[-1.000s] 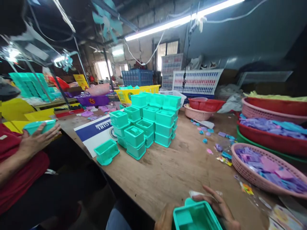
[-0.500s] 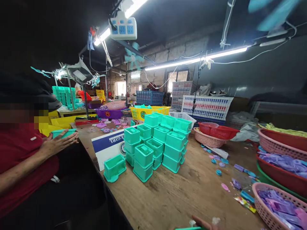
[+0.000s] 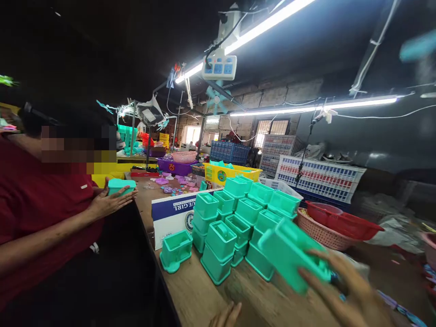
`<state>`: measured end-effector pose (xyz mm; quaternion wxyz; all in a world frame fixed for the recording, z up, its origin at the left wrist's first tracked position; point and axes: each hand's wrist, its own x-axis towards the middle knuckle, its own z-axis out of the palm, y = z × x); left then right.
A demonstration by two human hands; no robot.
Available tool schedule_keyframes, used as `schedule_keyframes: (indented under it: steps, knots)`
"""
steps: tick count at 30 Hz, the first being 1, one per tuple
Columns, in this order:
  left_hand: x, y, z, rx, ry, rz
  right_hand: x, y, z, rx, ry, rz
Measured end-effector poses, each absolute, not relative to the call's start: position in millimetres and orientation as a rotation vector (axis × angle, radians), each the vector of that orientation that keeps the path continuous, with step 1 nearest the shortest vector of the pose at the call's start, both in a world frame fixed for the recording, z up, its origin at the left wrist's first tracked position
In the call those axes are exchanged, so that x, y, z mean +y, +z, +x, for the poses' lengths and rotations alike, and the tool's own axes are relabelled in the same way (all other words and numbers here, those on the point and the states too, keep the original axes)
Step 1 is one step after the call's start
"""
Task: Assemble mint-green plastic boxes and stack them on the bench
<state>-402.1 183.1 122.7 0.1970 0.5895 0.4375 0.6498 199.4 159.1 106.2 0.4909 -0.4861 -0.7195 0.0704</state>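
Observation:
My right hand, blurred by motion, grips a teal-green plastic box that is tilted in the air beside the front of the stack. Only the fingers of my left hand show, at the bottom edge; they are stretched out over the table with nothing seen in them. Several like boxes stand stacked in rows on the wooden table. One single green box, with a rounded tab at its base, sits apart at the left front of the stack.
At the left, a co-worker in a red shirt holds a green box between both hands. Behind the stack are a white-and-blue carton and a yellow basket. Red and pink baskets stand at the right. A power strip hangs overhead.
My right hand has come up into view from the bottom right, carrying a green box toward the stack. My left fingers now show at the bottom. The view has turned left.

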Motion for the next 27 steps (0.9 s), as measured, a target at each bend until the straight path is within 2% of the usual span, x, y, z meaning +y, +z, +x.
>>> schedule_keyframes:
  steps: [3,6,13,18,27]
  knots:
    - [195.1,100.5,-445.5,1.236,1.797,1.651,227.3,151.5,177.8,-1.686,-0.014,-1.202]
    - [203.4,82.2,-469.0,1.234,1.796,1.659,291.0,172.6,147.6,-1.757,-0.088,-1.22]
    - [208.9,92.2,-444.0,1.243,1.905,1.705,377.3,154.0,112.6,-1.787,-0.082,-1.296]
    - [188.2,81.9,-368.4,1.259,1.922,1.741,389.4,134.6,114.3,-1.788,-0.085,-1.351]
    - [106.3,-18.5,-136.4,1.207,1.587,2.033,384.4,117.9,120.1,-1.742,-0.243,-1.299]
